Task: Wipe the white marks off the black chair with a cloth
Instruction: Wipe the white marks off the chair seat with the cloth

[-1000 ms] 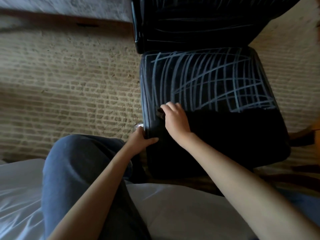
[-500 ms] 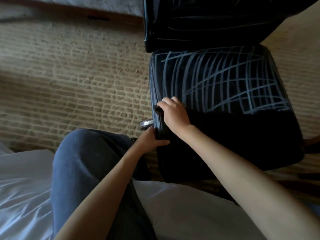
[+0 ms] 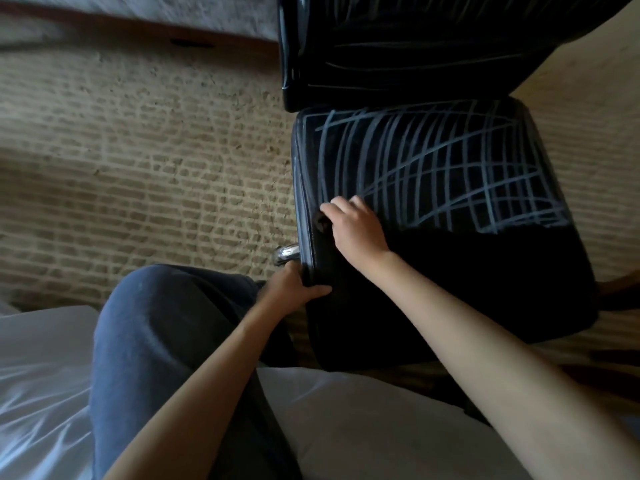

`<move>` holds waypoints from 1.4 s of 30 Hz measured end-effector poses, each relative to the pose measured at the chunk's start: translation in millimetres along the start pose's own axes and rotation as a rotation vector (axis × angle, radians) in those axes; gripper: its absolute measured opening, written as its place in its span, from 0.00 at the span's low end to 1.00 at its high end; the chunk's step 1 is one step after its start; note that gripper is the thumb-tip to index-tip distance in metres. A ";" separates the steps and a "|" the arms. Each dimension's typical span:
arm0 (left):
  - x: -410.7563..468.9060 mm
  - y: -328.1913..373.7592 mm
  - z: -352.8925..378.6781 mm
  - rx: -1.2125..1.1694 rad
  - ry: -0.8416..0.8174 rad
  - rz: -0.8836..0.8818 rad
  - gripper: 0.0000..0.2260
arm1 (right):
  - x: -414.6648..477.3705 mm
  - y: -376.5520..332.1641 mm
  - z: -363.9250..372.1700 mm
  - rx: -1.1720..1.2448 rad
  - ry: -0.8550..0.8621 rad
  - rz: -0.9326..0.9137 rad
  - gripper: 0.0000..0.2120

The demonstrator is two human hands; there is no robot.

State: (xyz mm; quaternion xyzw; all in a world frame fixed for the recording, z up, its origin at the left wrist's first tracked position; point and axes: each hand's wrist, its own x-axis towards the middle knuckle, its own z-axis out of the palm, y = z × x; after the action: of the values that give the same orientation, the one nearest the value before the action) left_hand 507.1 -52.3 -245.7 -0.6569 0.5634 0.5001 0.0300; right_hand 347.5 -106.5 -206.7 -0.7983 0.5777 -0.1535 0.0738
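The black glossy padded chair [image 3: 485,289] is seen on a beige woven carpet [image 3: 138,168], just in front of a knee in blue trousers [image 3: 166,323]. White crisscross marks [image 3: 433,174] are spread over the rear half of the seat; the front half is plain black. The seat's front-left edge is gripped by the left hand [image 3: 289,289], thumb laid on top. The right hand [image 3: 353,226] is set on the seat nr its left edge, at the marks' border, w/ fingers curled over a dark bunched cloth [image 3: 320,221], mostly hidden. A chrome leg part [image 3: 285,252] is seen just beside the left hand. A white bedsheet [image 3: 41,375] is seen at lower left.
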 end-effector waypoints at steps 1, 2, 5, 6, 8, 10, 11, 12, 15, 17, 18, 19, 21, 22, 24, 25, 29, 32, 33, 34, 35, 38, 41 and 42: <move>-7.0 7.1 -6.6 0.048 0.019 -0.009 0.43 | -12.2 3.3 -1.8 0.003 0.011 0.002 0.15; -14.5 14.7 -13.4 0.076 0.043 -0.005 0.39 | -32.2 8.5 -5.9 0.005 0.014 -0.028 0.16; -20.4 23.3 -23.6 0.176 0.109 -0.031 0.32 | -109.1 33.7 -25.8 0.015 -0.014 -0.101 0.16; -21.2 23.8 -24.1 0.218 0.154 -0.018 0.34 | -125.8 44.8 -31.5 0.002 -0.023 -0.118 0.16; -21.2 26.0 -23.5 0.321 0.231 0.039 0.40 | -125.2 64.1 -39.7 -0.049 -0.035 -0.157 0.16; -20.9 31.5 -23.6 0.439 0.233 0.130 0.42 | -89.9 73.8 -37.4 -0.101 -0.048 -0.134 0.17; -19.5 33.1 -25.5 0.494 0.218 0.169 0.41 | -64.8 73.3 -34.6 -0.108 -0.048 -0.087 0.18; -18.4 34.8 -28.8 0.545 0.199 0.196 0.40 | -37.0 70.3 -32.5 -0.110 -0.046 -0.022 0.18; -13.8 36.8 -39.3 0.632 0.136 0.228 0.40 | 33.3 54.4 -32.5 -0.025 -0.117 0.318 0.16; -9.8 36.4 -44.8 0.653 0.110 0.250 0.41 | 42.0 42.1 -27.5 0.016 -0.115 0.442 0.14; -7.8 36.8 -47.0 0.667 0.113 0.280 0.42 | 31.2 35.4 -22.7 0.021 -0.079 0.401 0.14; -5.1 37.2 -48.7 0.676 0.117 0.311 0.43 | 11.7 27.6 -17.4 0.041 -0.034 0.304 0.14; -0.3 38.0 -51.4 0.685 0.108 0.350 0.45 | -38.6 12.9 -6.6 0.090 0.027 0.065 0.14; 1.1 38.1 -51.6 0.686 0.098 0.356 0.46 | -54.7 12.2 -2.8 0.079 0.059 -0.046 0.14; 1.2 39.8 -50.5 0.681 0.076 0.355 0.45 | -49.6 23.6 2.4 -0.001 0.121 -0.181 0.14; 1.2 40.4 -50.2 0.672 0.065 0.353 0.45 | -33.0 29.9 4.5 -0.045 0.150 -0.192 0.14; 2.6 39.8 -53.6 0.628 0.042 0.354 0.44 | 48.6 37.6 8.1 -0.051 0.125 0.102 0.09; 6.9 41.7 -61.3 0.526 0.077 0.386 0.37 | 42.3 21.3 8.4 0.007 0.122 0.193 0.10; 9.5 43.1 -64.4 0.477 0.092 0.394 0.33 | 26.4 15.7 9.8 0.023 0.134 0.140 0.11; 11.5 44.9 -67.3 0.427 0.102 0.399 0.30 | 7.3 9.9 10.6 0.043 0.131 0.071 0.12; 13.4 46.3 -69.5 0.381 0.109 0.401 0.26 | -11.2 4.2 10.7 0.047 0.116 -0.001 0.12; 15.2 49.3 -69.3 0.351 0.111 0.413 0.22 | -13.3 8.6 8.4 -0.028 0.076 -0.170 0.10; 14.6 47.9 -67.2 0.381 0.073 0.410 0.22 | 41.0 17.0 9.3 -0.080 0.044 -0.167 0.08; 15.0 47.3 -68.1 0.368 0.064 0.410 0.23 | 60.1 16.3 8.2 -0.082 0.033 -0.104 0.09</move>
State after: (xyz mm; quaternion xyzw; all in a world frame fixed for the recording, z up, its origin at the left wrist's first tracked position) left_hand 511.0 -121.2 -197.4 -0.5283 0.7665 0.3641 0.0293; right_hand 352.7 -169.1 -209.6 -0.8269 0.5424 -0.1463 0.0236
